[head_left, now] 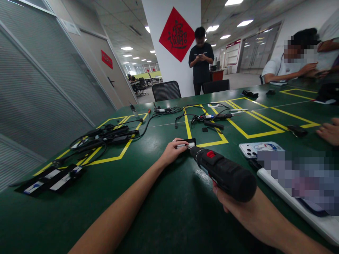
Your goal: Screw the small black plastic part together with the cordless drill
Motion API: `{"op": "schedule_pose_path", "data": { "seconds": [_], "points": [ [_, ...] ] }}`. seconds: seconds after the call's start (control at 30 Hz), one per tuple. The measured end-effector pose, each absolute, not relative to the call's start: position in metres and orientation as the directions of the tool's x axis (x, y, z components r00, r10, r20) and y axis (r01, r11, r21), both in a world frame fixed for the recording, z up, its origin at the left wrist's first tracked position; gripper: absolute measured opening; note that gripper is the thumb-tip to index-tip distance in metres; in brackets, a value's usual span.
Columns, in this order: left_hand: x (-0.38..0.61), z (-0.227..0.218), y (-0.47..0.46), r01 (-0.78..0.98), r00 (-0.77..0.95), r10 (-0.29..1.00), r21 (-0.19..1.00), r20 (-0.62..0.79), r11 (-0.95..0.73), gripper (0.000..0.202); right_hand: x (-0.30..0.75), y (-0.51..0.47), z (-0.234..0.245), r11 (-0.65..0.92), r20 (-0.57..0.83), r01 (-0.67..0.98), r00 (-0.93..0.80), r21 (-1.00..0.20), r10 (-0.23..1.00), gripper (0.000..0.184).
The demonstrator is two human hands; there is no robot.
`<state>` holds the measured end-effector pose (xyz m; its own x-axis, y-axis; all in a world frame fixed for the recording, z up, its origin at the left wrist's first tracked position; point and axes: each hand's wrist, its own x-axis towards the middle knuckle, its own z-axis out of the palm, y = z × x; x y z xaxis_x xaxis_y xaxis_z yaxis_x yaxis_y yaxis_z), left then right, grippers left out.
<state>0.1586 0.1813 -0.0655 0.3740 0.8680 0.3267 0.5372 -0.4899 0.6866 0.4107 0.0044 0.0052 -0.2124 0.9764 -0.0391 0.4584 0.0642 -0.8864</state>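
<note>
My right hand (pixel 225 201) is wrapped round the grip of a black cordless drill (pixel 225 171) with a red switch on top. The drill points away from me, its bit reaching a small flat black-and-white piece (pixel 192 143) on the green table. Fingers of my left hand (pixel 173 151) are closed on the left side of that piece, close by the drill's tip. The drill's chuck hides part of the piece, so I cannot tell whether the bit touches a screw.
Black cables and adapters (pixel 113 133) lie at left, above black-and-white strips (pixel 57 180). A screwdriver-like tool (pixel 215 116) and cables lie beyond my hands. A phone (pixel 261 149) is at right. Another person's hand (pixel 329 132) rests at the right edge; a person (pixel 201 63) stands behind the chairs.
</note>
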Motion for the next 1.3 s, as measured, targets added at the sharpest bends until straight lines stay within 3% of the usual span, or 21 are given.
{"op": "schedule_pose_path", "data": {
  "seconds": [1.3],
  "points": [
    [0.1598, -0.0642, 0.1801, 0.541, 0.375, 0.867, 0.682, 0.329, -0.492, 0.021, 0.4090, 0.0040, 0.0107, 0.044, -0.059, 0.464, -0.206, -0.885, 0.977, 0.017]
  ]
}}
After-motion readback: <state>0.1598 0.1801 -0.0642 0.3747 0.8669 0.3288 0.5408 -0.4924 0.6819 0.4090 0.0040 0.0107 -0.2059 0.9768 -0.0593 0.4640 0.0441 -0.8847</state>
